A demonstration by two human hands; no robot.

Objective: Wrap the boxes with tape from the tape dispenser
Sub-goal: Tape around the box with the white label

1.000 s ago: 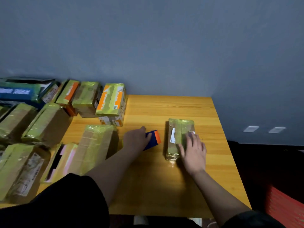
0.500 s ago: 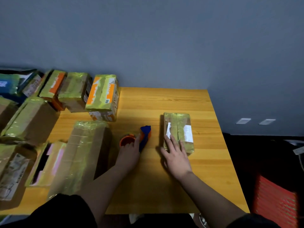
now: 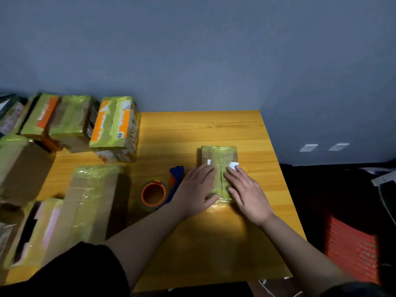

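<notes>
Head view: both my hands lay flat on the taped box (image 3: 219, 156).
Left hand (image 3: 196, 188) and right hand (image 3: 246, 189) pressed with straight fingers (tape dispenser (image 3: 159, 189) beside them).

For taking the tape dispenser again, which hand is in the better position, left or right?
Left, probably. The tape dispenser lies on the table just beside the left hand. The right hand rests on the far side of the small box and would need to cross over it.
</notes>
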